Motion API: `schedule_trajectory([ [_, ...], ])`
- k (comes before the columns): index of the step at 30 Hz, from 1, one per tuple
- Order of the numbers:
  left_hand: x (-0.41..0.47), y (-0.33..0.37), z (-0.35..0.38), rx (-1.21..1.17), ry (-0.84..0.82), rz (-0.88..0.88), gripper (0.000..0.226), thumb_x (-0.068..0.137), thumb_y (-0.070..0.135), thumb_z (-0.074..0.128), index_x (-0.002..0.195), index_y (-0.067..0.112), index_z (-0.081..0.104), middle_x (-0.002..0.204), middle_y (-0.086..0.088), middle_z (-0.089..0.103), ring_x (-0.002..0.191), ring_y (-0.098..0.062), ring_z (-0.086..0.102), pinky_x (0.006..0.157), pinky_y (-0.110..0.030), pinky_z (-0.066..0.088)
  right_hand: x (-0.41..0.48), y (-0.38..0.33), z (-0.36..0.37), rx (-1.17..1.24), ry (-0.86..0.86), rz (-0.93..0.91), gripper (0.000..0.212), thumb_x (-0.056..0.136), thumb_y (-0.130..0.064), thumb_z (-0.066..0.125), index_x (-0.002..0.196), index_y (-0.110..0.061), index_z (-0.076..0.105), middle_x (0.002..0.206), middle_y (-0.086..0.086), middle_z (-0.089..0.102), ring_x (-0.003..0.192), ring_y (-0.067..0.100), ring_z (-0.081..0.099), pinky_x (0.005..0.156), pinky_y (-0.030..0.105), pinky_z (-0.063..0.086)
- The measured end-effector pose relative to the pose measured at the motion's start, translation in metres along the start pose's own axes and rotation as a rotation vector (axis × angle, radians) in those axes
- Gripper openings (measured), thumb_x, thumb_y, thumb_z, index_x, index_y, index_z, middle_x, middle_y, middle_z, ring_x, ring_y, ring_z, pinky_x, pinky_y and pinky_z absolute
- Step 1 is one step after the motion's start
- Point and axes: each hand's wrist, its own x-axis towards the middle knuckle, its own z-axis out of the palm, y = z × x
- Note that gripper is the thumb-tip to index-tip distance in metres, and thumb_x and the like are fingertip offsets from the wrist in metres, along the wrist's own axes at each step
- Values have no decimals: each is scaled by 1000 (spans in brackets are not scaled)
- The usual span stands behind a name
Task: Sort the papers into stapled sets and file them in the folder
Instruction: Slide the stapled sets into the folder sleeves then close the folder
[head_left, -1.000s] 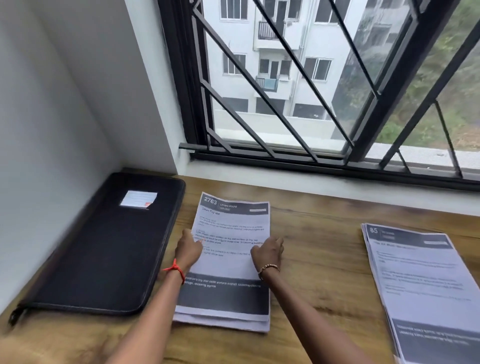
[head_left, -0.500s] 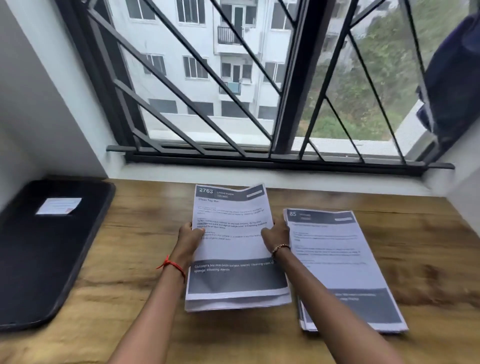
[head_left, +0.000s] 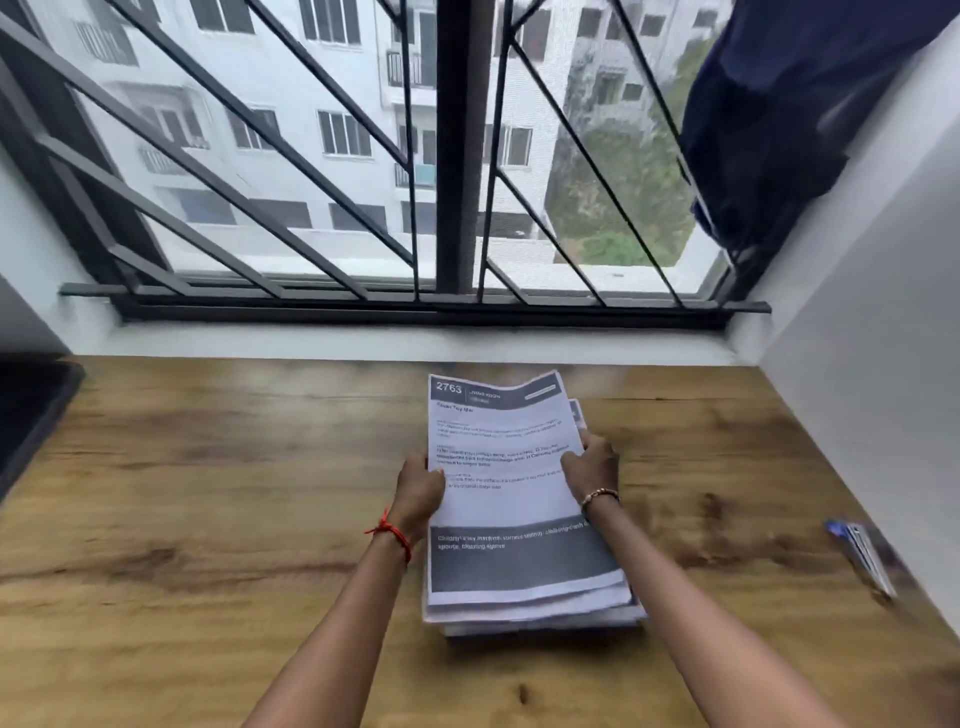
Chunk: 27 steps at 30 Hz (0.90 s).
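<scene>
Gripping the paper stack (head_left: 514, 499) by its side edges: left hand (head_left: 418, 488), right hand (head_left: 592, 465). Black folder (head_left: 31, 410) at the surface's (head_left: 208, 493) left edge; blurred blue item (head_left: 862, 556) near the right wall (head_left: 883, 364).

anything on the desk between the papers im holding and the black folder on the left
Nothing visible does. The left hand and right hand hold the papers; only wooden desk shows between them and the black folder at the left edge.
</scene>
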Motion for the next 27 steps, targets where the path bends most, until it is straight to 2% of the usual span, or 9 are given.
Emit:
schedule_trajectory([
  [2, 5, -18, 7, 170, 1, -36, 43, 75, 6, 45, 114, 14, 63, 119, -14, 61, 113, -35, 54, 101, -46, 41, 2, 15, -1, -67, -57, 15, 48, 74, 3, 50, 120, -5, 61, 107, 20, 67, 92, 31, 61, 72, 26, 42],
  [4, 0, -23, 12, 336, 57, -107, 35, 86, 7, 47, 119, 12, 59, 128, -15, 44, 121, -38, 38, 108, -41, 30, 3, 28, 1, -175, -107, 59, 52, 77, 0, 51, 129, -3, 53, 121, 22, 54, 112, 33, 51, 89, 29, 41],
  [6, -6, -24, 15, 438, 93, -103, 36, 92, 8, 46, 128, 7, 51, 132, -17, 32, 122, -38, 28, 106, -38, 25, 3, 36, 2, -281, -96, 100, 45, 79, -5, 50, 124, 1, 52, 127, 21, 44, 122, 34, 38, 99, 31, 32],
  [8, -7, -25, 19, 476, 109, -81, 43, 94, 9, 44, 137, 4, 39, 137, -19, 27, 124, -38, 25, 106, -37, 23, 0, 36, 2, -318, -72, 149, 35, 84, -10, 50, 116, 3, 52, 133, 21, 37, 124, 36, 34, 100, 34, 29],
  [13, -6, -23, 33, 579, 40, -108, 63, 98, 19, 40, 147, -1, 4, 147, -21, 13, 130, -39, 20, 109, -38, 18, 0, 34, 7, -319, -123, 134, 40, 91, -15, 46, 121, 11, 41, 136, 23, 33, 125, 35, 37, 101, 35, 31],
  [16, -3, -20, 27, 521, 29, -130, 64, 99, 22, 40, 147, 0, 3, 147, -23, 13, 132, -39, 18, 111, -38, 16, 0, 31, 9, -346, -167, 103, 41, 93, -20, 47, 119, 11, 43, 130, 22, 37, 119, 36, 44, 100, 35, 34],
  [20, 3, -23, 9, 417, 68, -150, 58, 98, 21, 42, 145, -2, 16, 146, -26, 23, 136, -38, 17, 112, -39, 15, -7, 25, 17, -367, -200, 83, 42, 92, -20, 49, 118, 12, 43, 130, 23, 36, 118, 37, 44, 99, 33, 34],
  [23, 3, -25, -7, 461, 130, -182, 60, 98, 24, 43, 146, 1, 14, 146, -24, 21, 135, -38, 16, 110, -41, 18, -15, 12, 30, -340, -256, 59, 41, 93, -19, 47, 119, 13, 44, 129, 25, 37, 117, 36, 45, 98, 32, 33],
  [27, 1, -30, -42, 526, 205, -205, 64, 98, 28, 43, 146, 3, 10, 146, -20, 17, 133, -36, 17, 107, -43, 22, -27, -10, 55, -296, -332, 9, 37, 96, -16, 40, 117, 14, 43, 128, 27, 39, 120, 35, 38, 106, 33, 25],
])
